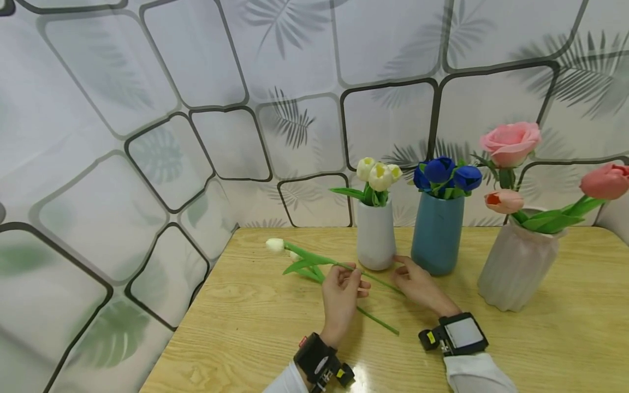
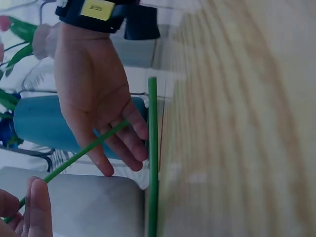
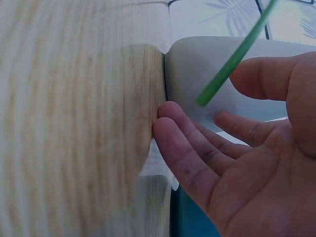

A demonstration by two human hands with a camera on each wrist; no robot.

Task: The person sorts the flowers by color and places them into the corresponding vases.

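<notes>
My left hand (image 1: 341,297) pinches the green stem of a white tulip (image 1: 275,245) between thumb and fingers, its bud pointing left. The lower end of that stem (image 3: 232,66) reaches toward my right hand (image 1: 421,286), whose fingers are spread and relaxed near the base of the white vase (image 1: 375,234). In the right wrist view the stem end overlaps the vase, beside the thumb. A second white tulip (image 1: 295,255) lies on the table under the left hand, partly hidden, its stem (image 2: 153,158) angling toward the front right.
The white vase holds several pale yellow tulips (image 1: 380,176). To its right stand a blue vase (image 1: 437,234) with blue flowers (image 1: 439,170) and a ribbed, pale vase (image 1: 518,267) with pink flowers (image 1: 511,143). A patterned curtain (image 1: 304,131) hangs behind the wooden table (image 1: 236,322).
</notes>
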